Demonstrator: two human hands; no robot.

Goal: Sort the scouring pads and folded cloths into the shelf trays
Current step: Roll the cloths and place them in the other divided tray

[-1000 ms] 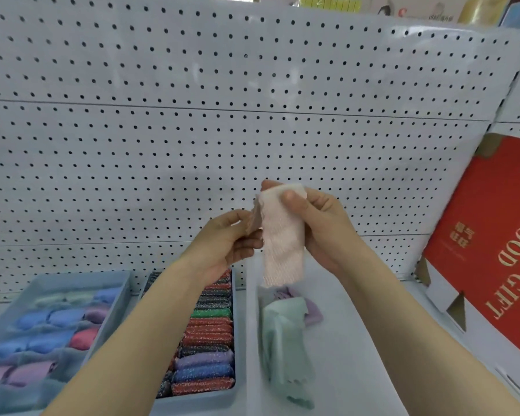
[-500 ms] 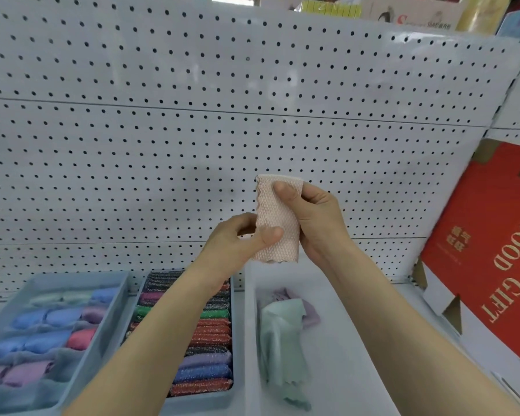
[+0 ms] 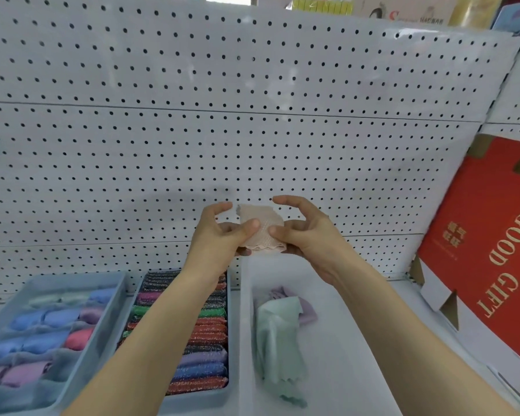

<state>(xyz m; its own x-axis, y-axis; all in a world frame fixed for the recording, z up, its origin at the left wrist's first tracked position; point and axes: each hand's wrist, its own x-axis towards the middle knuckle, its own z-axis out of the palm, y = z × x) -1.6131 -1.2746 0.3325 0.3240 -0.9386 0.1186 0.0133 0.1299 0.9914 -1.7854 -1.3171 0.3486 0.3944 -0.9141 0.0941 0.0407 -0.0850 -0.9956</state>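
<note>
A small pink cloth (image 3: 260, 228), folded into a short wad, is pinched between both hands above the shelf. My left hand (image 3: 219, 235) grips its left side with thumb on top. My right hand (image 3: 300, 232) pinches its right side, index finger raised. Below them, the middle tray (image 3: 231, 388) holds rows of glittery scouring pads (image 3: 201, 340) in several colours. The left tray (image 3: 102, 319) holds folded cloths (image 3: 42, 328) in blue, purple and pink. Loose green cloth (image 3: 279, 334) and purple cloth (image 3: 306, 307) lie in the white tray (image 3: 246, 325) at the right.
A white pegboard wall (image 3: 222, 115) stands behind the shelf. A red gift box (image 3: 487, 253) leans at the right edge. Boxes sit on top of the wall (image 3: 321, 7).
The pink cloth went from hanging long, to half length, to a short wad. Both hands moved lower and closer together around it.
</note>
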